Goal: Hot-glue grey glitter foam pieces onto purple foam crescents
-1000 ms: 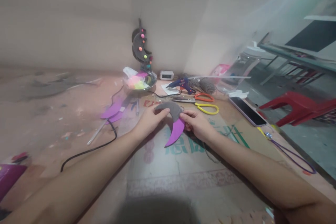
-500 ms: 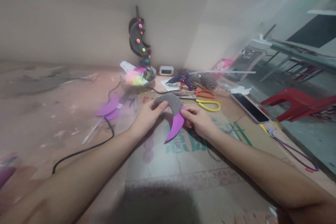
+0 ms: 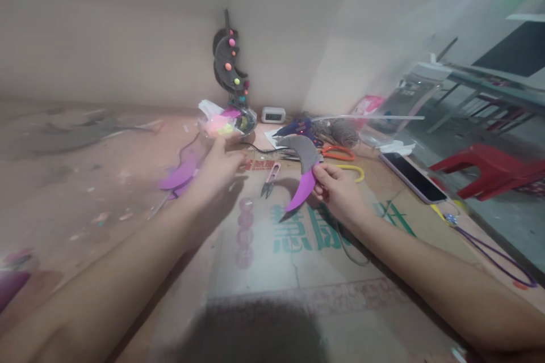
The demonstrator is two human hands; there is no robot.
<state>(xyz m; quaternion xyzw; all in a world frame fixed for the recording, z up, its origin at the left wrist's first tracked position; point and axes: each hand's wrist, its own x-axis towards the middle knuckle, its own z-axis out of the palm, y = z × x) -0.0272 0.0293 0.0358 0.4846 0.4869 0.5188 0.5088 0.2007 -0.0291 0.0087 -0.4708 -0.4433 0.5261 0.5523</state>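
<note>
Pinching grey-and-purple crescent piece [image 3: 303, 173] between thumb and fingertips: right hand [image 3: 336, 188], closed on the purple lower half, piece raised off the cardboard sheet [image 3: 298, 261], purple tip pointing down.

Left hand [image 3: 217, 165]: stretched toward clear bowl of coloured pompoms [image 3: 227, 122], just short of its rim. Blurred; fingers seemingly loose, grip and contents not readable.

Thread snips [image 3: 269, 180]: flat on the sheet between the two hands, blades toward the wearer.

Glue gun [image 3: 298, 127]: just behind the raised piece, black cable [image 3: 259, 151] trailing toward the bowl.

Hazards, as judged:
- Single-handed hold near one end of the piece; grey layer liable to flex, shift or peel if the bond is soft.
- Left hand close to cable; a snag apt to drag the gun across the sheet.
- Snips lying open to a passing wrist; risk of a nick.
- Bowl light, beside loose purple cut-outs [image 3: 181, 173]; a nudge at the rim apt to tip it and scatter pompoms.
- Gun nozzle near the piece; contact apt to mark foam or burn fingers.
</note>
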